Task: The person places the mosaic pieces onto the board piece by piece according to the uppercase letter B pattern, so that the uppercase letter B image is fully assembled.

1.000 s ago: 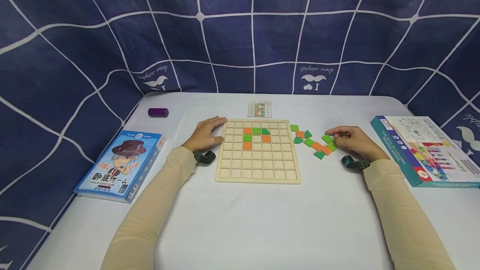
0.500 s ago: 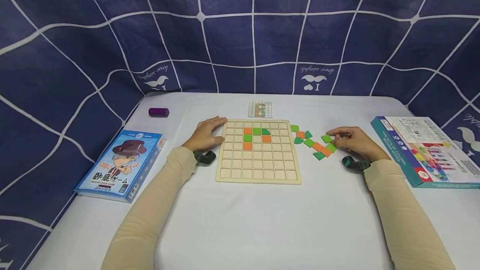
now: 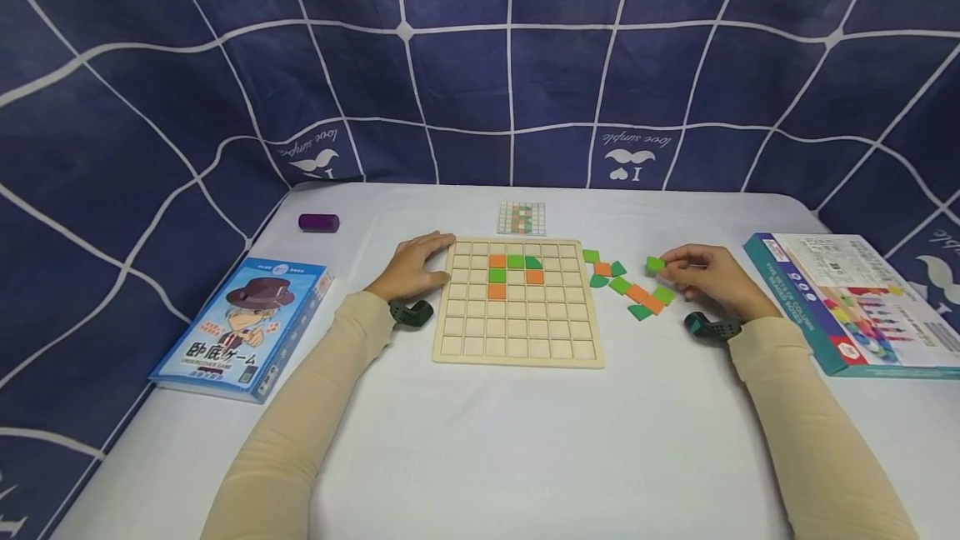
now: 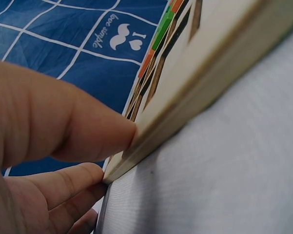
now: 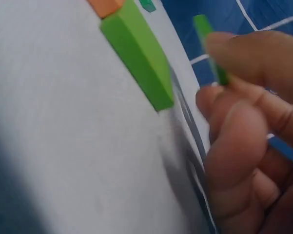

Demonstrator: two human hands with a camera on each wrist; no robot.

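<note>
A wooden grid board (image 3: 517,332) lies in the middle of the table, with several orange and green tiles set in its upper cells. My left hand (image 3: 411,267) rests at the board's left edge; in the left wrist view the thumb (image 4: 97,129) and fingertips touch its rim. Between thumb and fingers my right hand (image 3: 705,277) pinches a light green square tile (image 3: 655,266), raised off the table. Beside that hand lie loose tiles, among them a light green tile (image 3: 663,297), an orange tile (image 3: 654,305) and a dark green quarter-round tile (image 3: 640,312).
Behind the board lies a small pattern card (image 3: 521,218). A purple cylinder (image 3: 318,223) is at the back left. A blue game box (image 3: 240,327) stands left, and a teal-edged box (image 3: 862,302) lies right. A dark blue cloth (image 3: 465,73) hangs behind the table.
My right hand has taken hold of the light green tile and lifted it from the table, tipping it up. The left hand stays at the board's edge.
</note>
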